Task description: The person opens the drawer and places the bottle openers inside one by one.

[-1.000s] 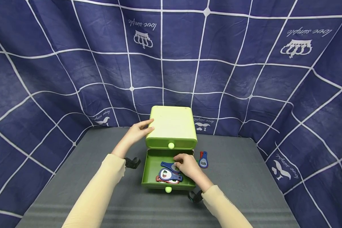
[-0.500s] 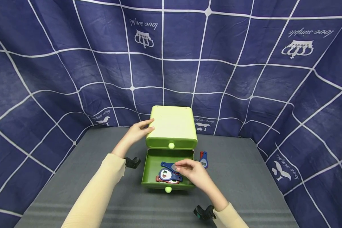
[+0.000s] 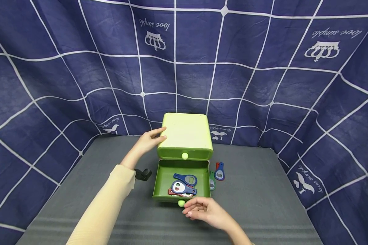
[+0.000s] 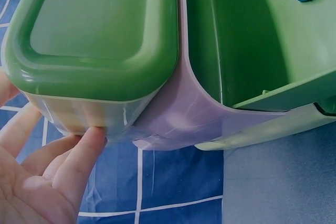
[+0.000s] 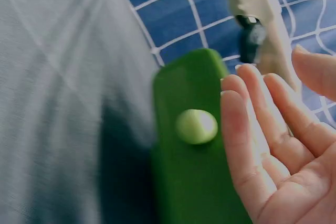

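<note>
A small green drawer cabinet (image 3: 185, 132) stands on the grey table, its lower drawer (image 3: 164, 183) pulled out. Blue and red bottle openers (image 3: 185, 179) lie in that drawer. My left hand (image 3: 145, 141) rests on the cabinet's left side; in the left wrist view its fingertips (image 4: 94, 135) touch the wall of the top compartment. With relaxed fingers and nothing held, my right hand (image 3: 208, 212) is in front of the lower drawer, close to its pale round knob (image 3: 181, 203). The right wrist view shows a gap between the fingers and the knob (image 5: 197, 126).
Right of the drawer, more bottle openers lie on the table: a blue one (image 3: 219, 172) over a red one, and a green one (image 3: 212, 182) partly behind the drawer wall. The upper drawer (image 3: 171, 153) is closed. A blue checked cloth (image 3: 190, 78) hangs behind.
My right hand has let go of a blue bottle opener in the drawer, risen out, and moved toward me to the drawer's front. The left hand stays in place.
</note>
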The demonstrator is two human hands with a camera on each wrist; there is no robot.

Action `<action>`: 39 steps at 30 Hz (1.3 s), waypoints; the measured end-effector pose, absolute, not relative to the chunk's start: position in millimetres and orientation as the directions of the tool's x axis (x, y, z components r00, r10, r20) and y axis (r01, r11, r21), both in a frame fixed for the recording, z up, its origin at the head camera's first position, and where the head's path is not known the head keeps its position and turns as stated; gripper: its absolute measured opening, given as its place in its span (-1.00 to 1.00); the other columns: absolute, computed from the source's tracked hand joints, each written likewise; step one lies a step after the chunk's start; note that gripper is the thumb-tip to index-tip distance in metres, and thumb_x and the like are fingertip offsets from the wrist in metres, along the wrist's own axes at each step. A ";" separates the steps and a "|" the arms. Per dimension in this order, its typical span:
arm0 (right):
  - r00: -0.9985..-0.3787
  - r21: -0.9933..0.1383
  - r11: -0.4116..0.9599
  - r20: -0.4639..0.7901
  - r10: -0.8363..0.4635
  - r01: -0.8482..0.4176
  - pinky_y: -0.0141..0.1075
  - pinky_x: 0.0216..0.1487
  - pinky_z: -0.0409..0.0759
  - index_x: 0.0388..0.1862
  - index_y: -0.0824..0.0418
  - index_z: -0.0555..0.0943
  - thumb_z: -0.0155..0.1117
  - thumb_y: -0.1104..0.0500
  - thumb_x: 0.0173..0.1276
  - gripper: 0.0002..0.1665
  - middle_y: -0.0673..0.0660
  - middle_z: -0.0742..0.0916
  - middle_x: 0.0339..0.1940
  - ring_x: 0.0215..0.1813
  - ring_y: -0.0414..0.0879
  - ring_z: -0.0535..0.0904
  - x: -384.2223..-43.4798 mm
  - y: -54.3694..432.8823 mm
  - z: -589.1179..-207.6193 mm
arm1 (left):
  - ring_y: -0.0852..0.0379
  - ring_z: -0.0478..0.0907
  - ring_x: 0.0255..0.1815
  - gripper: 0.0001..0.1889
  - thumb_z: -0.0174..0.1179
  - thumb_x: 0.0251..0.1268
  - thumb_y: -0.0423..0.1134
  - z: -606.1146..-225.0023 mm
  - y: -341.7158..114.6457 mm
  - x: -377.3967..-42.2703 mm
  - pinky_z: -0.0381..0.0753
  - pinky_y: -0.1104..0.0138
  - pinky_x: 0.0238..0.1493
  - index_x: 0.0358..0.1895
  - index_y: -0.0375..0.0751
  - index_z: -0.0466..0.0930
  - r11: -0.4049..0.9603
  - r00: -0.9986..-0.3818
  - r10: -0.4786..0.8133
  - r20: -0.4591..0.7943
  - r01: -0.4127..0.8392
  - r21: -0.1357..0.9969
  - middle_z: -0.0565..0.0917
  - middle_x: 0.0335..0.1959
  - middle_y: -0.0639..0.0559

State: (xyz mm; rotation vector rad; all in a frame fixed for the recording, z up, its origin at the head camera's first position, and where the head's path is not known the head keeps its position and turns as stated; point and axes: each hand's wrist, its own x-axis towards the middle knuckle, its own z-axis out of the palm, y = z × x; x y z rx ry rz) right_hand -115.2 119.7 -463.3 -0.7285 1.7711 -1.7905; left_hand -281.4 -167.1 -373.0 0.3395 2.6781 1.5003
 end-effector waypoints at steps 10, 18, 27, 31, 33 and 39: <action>-0.662 -0.912 -0.096 -0.214 -0.719 0.399 -0.45 -0.20 0.68 0.27 0.59 0.38 0.05 0.04 0.55 -0.37 0.00 0.79 -0.16 -0.17 -0.28 0.71 -113.9 97.7 -511.0 | -0.10 0.26 0.51 -0.40 0.17 0.42 0.04 -374.2 -167.8 -282.8 0.33 0.04 0.46 0.47 0.00 0.34 0.507 -0.975 0.214 0.055 0.159 0.847 0.35 0.49 -0.05; -0.725 -0.842 -0.227 -0.248 -0.643 0.489 -0.51 -0.29 0.59 0.16 0.33 0.53 -0.04 -0.13 0.57 -0.44 -0.10 0.72 -0.33 -0.31 -0.31 0.63 -114.8 80.9 -523.6 | -0.10 0.26 0.51 -0.39 0.17 0.42 0.04 -375.7 -169.0 -283.5 0.32 0.03 0.46 0.47 0.00 0.33 0.514 -0.976 0.210 0.057 0.160 0.843 0.35 0.49 -0.05; -0.790 -0.854 -0.270 -0.232 -0.567 0.445 -0.50 -0.36 0.55 -0.06 0.25 0.60 -0.04 -0.07 0.58 -0.57 -0.08 0.66 -0.43 -0.39 -0.29 0.57 -115.9 75.8 -517.5 | -0.11 0.26 0.51 -0.40 0.16 0.42 0.05 -374.0 -169.1 -284.6 0.33 0.02 0.45 0.47 -0.01 0.34 0.511 -0.973 0.223 0.064 0.172 0.842 0.34 0.49 -0.04; -0.814 -0.870 -0.271 -0.218 -0.538 0.412 -0.49 -0.37 0.55 -0.10 0.22 0.59 -0.06 -0.11 0.58 -0.55 -0.08 0.64 -0.45 -0.41 -0.28 0.55 -125.0 75.2 -510.6 | -0.13 0.24 0.52 -0.39 0.16 0.42 0.05 -373.1 -169.3 -285.0 0.33 0.01 0.46 0.47 -0.01 0.33 0.508 -0.971 0.230 0.058 0.171 0.844 0.33 0.50 -0.03; -0.822 -0.874 -0.263 -0.226 -0.523 0.408 -0.49 -0.37 0.54 -0.10 0.24 0.58 -0.06 -0.12 0.58 -0.53 -0.08 0.64 -0.45 -0.41 -0.28 0.55 -131.9 74.5 -507.6 | -0.12 0.23 0.52 -0.39 0.15 0.42 0.06 -372.8 -169.3 -284.6 0.33 0.01 0.46 0.47 0.00 0.33 0.507 -0.972 0.230 0.049 0.163 0.846 0.32 0.50 -0.03; -0.848 -0.890 -0.229 -0.256 -0.465 0.394 -0.48 -0.36 0.52 -0.03 0.34 0.55 -0.07 -0.14 0.58 -0.45 -0.07 0.62 -0.47 -0.42 -0.28 0.53 -156.5 70.7 -503.5 | -0.14 0.24 0.52 -0.39 0.16 0.41 0.08 -374.6 -169.3 -284.3 0.34 0.00 0.45 0.47 0.03 0.33 0.515 -0.973 0.227 0.036 0.152 0.844 0.33 0.50 -0.02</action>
